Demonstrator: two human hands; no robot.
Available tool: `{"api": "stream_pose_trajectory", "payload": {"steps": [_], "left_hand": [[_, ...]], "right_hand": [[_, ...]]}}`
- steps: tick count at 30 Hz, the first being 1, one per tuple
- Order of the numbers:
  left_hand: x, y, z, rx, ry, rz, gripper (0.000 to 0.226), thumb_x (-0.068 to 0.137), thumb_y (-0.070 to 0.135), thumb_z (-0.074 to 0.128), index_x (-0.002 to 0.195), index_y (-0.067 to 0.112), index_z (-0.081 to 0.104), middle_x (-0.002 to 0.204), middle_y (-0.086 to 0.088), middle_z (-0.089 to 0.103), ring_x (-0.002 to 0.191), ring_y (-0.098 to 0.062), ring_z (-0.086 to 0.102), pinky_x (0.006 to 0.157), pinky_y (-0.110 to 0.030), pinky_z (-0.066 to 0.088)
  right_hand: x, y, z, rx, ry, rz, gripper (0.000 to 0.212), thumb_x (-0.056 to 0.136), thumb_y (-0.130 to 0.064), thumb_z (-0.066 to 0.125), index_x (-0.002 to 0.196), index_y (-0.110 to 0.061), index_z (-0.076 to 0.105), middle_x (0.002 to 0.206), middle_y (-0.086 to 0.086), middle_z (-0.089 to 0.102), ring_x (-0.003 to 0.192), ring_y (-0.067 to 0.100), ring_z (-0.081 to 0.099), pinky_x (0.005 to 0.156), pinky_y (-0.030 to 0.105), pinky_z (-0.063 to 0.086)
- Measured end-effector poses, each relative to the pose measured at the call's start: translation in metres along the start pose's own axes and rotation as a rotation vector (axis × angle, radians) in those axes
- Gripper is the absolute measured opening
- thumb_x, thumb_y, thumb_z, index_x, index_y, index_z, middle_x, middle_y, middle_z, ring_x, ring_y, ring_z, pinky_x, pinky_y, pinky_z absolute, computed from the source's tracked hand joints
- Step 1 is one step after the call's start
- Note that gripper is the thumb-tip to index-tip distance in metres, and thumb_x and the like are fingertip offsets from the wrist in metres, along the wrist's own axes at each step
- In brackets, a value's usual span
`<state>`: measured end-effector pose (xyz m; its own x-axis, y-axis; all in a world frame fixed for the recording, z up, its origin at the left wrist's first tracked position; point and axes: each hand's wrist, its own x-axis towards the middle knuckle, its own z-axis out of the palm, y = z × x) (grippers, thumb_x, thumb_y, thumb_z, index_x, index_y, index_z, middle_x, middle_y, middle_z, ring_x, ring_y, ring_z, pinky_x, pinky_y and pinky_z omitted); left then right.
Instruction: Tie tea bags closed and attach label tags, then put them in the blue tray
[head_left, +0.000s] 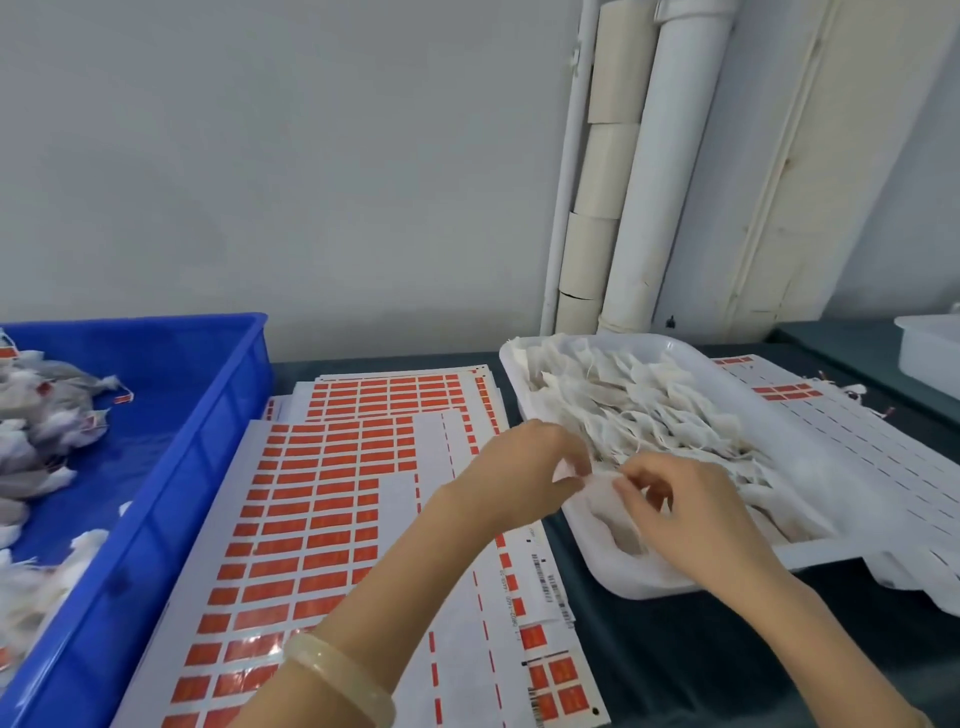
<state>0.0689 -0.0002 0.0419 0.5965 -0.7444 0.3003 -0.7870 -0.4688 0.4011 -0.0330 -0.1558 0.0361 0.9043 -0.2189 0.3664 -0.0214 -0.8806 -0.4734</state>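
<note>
A white tray (649, 574) at the right holds a pile of untied white tea bags (649, 410). Over its near left corner, my left hand (524, 467) and my right hand (685, 504) each pinch one end of a single white tea bag (602, 480) between thumb and fingertips. Sheets of red label tags (317, 499) lie flat in the middle of the table. The blue tray (197, 441) stands at the left with several tied, tagged bags (47, 415) inside.
More used label sheets (841, 431) stick out from under the white tray on the right. A second white container (930, 353) sits at the far right edge. Pipes (660, 166) run up the wall behind. A pale bangle (337, 680) circles my left wrist.
</note>
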Motion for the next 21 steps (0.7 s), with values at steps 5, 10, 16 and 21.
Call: {"api": "stream_pose_trajectory", "payload": {"steps": [5, 10, 16, 21], "left_hand": [[-0.016, -0.005, -0.024, -0.282, 0.222, -0.101, 0.004, 0.091, 0.032, 0.063, 0.092, 0.034, 0.064, 0.089, 0.026, 0.059, 0.085, 0.002, 0.058, 0.071, -0.007, 0.046], [-0.055, -0.011, -0.055, -0.565, 0.452, -0.077, 0.005, 0.089, 0.035, 0.063, 0.088, 0.030, 0.064, 0.088, 0.014, 0.066, 0.091, -0.008, 0.064, 0.073, -0.018, 0.055], [-0.100, -0.047, -0.050, -0.936, 0.464, -0.144, 0.030, 0.090, 0.042, 0.054, 0.080, 0.021, 0.073, 0.086, -0.004, 0.070, 0.082, -0.022, 0.067, 0.076, -0.025, 0.054], [-0.118, -0.089, -0.013, -0.801, 0.461, -0.389, 0.033, 0.082, 0.041, 0.062, 0.110, 0.024, 0.065, 0.108, 0.011, 0.067, 0.105, -0.014, 0.063, 0.083, -0.021, 0.054]], "right_hand": [[0.011, -0.027, -0.007, 0.207, 0.183, -0.130, 0.004, 0.087, -0.021, 0.065, 0.085, -0.022, 0.068, 0.072, -0.015, 0.067, 0.071, 0.001, 0.061, 0.066, 0.018, 0.050], [0.019, -0.073, 0.002, 0.402, 0.248, -0.250, 0.012, 0.087, -0.030, 0.058, 0.092, -0.023, 0.066, 0.081, -0.019, 0.066, 0.080, -0.001, 0.063, 0.067, 0.010, 0.050], [0.021, -0.102, 0.066, 0.663, 0.038, -0.202, 0.027, 0.085, -0.042, 0.052, 0.100, -0.023, 0.063, 0.093, -0.017, 0.067, 0.088, -0.002, 0.064, 0.076, 0.013, 0.052], [0.029, -0.099, 0.134, 0.819, -0.211, -0.084, 0.011, 0.093, -0.019, 0.059, 0.097, -0.026, 0.065, 0.096, -0.022, 0.067, 0.099, -0.004, 0.060, 0.087, 0.012, 0.049]]}}
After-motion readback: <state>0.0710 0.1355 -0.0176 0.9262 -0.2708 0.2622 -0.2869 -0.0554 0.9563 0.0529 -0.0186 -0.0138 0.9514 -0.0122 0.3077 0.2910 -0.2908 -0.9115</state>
